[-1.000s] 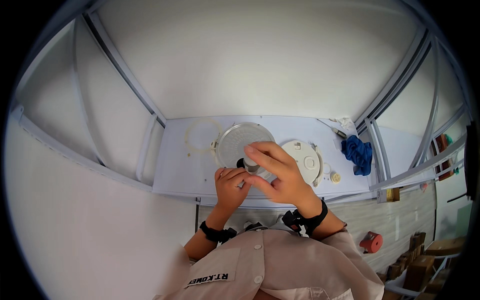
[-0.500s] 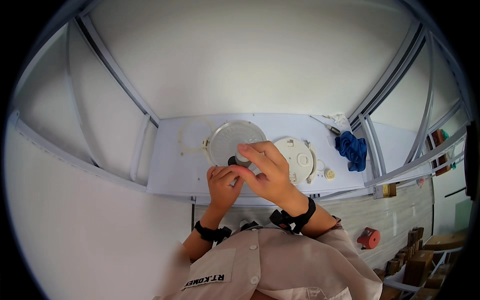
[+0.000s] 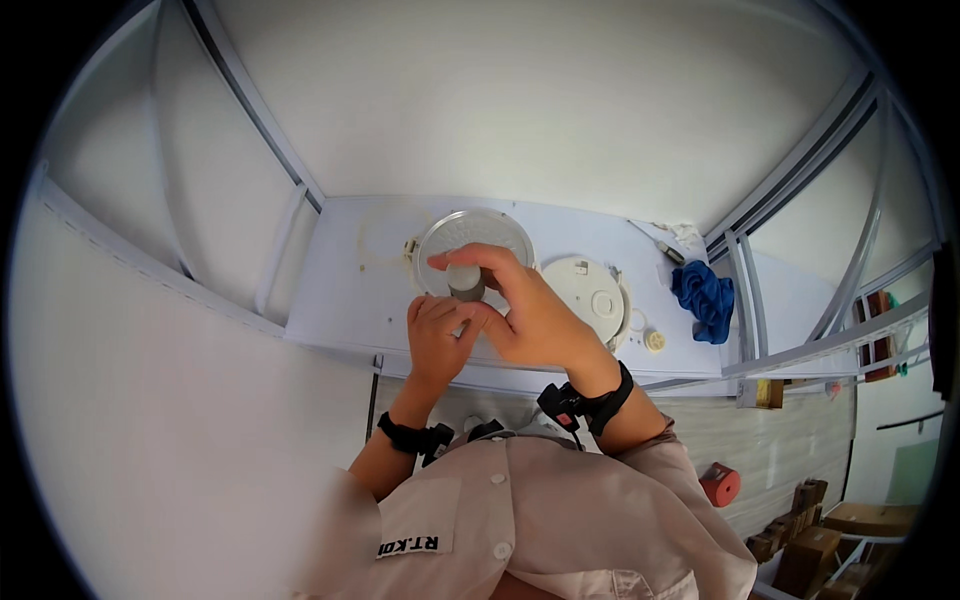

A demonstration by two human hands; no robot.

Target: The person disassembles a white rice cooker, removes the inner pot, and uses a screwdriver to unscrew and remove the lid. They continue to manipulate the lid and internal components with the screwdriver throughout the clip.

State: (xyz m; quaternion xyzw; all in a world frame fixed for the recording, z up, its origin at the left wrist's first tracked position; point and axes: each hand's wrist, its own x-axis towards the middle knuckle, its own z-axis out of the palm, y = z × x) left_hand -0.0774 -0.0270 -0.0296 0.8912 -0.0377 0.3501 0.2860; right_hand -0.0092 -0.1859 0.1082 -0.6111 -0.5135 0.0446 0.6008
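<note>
A short grey cylinder with a paler round top is held up over the bench. My right hand curls around its far and right sides, index finger and thumb against it. Just below it, my left hand has its fingers bent together, the tips meeting my right thumb; whatever they pinch is hidden. Behind both hands a round silver metal dish with a clip at its left side lies on the white bench. To the right of my right hand lies a round white plastic lid.
A thin pale ring lies at the back left. Toward the right are a small yellowish cap, a screwdriver and a crumpled blue cloth. Metal frame posts flank the bench. On the floor stand a red round object and cardboard boxes.
The view has shifted, so the bench sits higher. My right fingers have moved further around the cylinder, whose pale top now shows more. My left fingers stay bunched below it.
</note>
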